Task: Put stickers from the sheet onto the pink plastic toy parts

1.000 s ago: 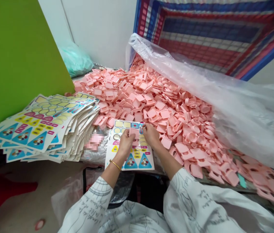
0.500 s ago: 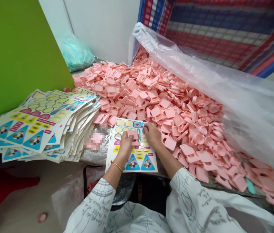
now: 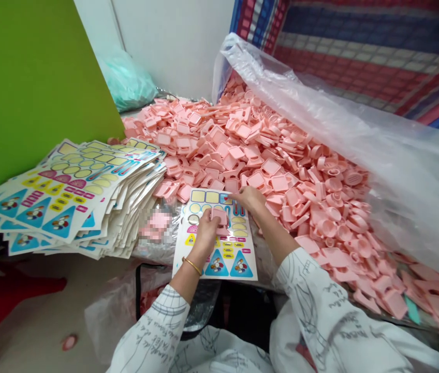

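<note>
A: Where do we see the sticker sheet (image 3: 227,255)?
B: Face up at the table's (image 3: 268,277) front edge, near the middle, with the left hand (image 3: 206,235) over its left part.
A: And what do we make out in that hand?
B: The thumb and fingers are closed on a small pink piece (image 3: 221,219), above the sheet's printed shapes. We can't tell whether the piece touches the paper.
A: How do the fingers of the right hand (image 3: 252,199) stand?
B: Thumb and forefinger are drawn close together at the sheet's far right corner, beside the heart sticker (image 3: 226,199). We can't tell whether they pinch anything.
A: What else do we have around them?
B: A stack of sticker sheets (image 3: 68,199) lies toward the table's front left corner, beside a green panel (image 3: 37,77). A heap of pink pieces (image 3: 219,147) runs from the back edge to the front right corner, and we see a clear plastic bag (image 3: 320,119) over its right side.
</note>
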### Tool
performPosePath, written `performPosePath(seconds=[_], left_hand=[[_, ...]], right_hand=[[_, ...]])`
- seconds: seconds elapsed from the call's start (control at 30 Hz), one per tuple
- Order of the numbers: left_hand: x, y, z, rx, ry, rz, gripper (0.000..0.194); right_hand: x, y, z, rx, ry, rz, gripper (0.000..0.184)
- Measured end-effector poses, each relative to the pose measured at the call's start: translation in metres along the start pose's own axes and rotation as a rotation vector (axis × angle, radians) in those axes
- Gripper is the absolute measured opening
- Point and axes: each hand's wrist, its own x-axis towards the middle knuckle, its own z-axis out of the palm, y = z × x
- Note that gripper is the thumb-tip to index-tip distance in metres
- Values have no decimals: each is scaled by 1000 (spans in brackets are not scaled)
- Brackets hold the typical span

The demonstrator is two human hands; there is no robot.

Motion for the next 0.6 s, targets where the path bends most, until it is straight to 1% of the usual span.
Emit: performPosePath(seconds=[0.03, 0.1, 0.13, 0.17, 0.2, 0.23, 0.27, 0.33, 0.43, 0.5, 0.6], left_hand=[[0, 1, 1, 11, 5, 16, 17], [-2, 4, 2, -3, 7, 20, 17], [-4, 7, 3, -38, -2, 1, 18], [-7, 10, 4, -88, -18, -27, 20], [-11, 14, 5, -146, -42, -59, 23], [-16, 19, 5, -204, -71, -87, 26], [-23, 24, 5, -260, -105, -107, 28], [-40, 32, 4, -351, -171, -123, 30], [-69, 38, 0, -479, -191, -169, 31], [-86, 38, -2, -536, -164, -231, 37], [-103, 34, -2, -563, -129, -268, 45]], right_hand=[[1, -1, -7, 115, 70, -21, 39], [-6, -2, -22, 412, 288, -92, 43], [-15, -1, -28, 562, 397, -133, 44], [-26, 1, -33, 690, 475, -174, 45], [-41, 4, -37, 779, 509, -206, 45], [-58, 9, -38, 824, 503, -228, 45], [-76, 14, -38, 830, 470, -235, 44], [-114, 25, -32, 777, 400, -209, 42], [-161, 38, -17, 695, 328, -151, 41], [-182, 41, -7, 650, 296, -118, 41], [-199, 40, 3, 598, 258, -99, 42]])
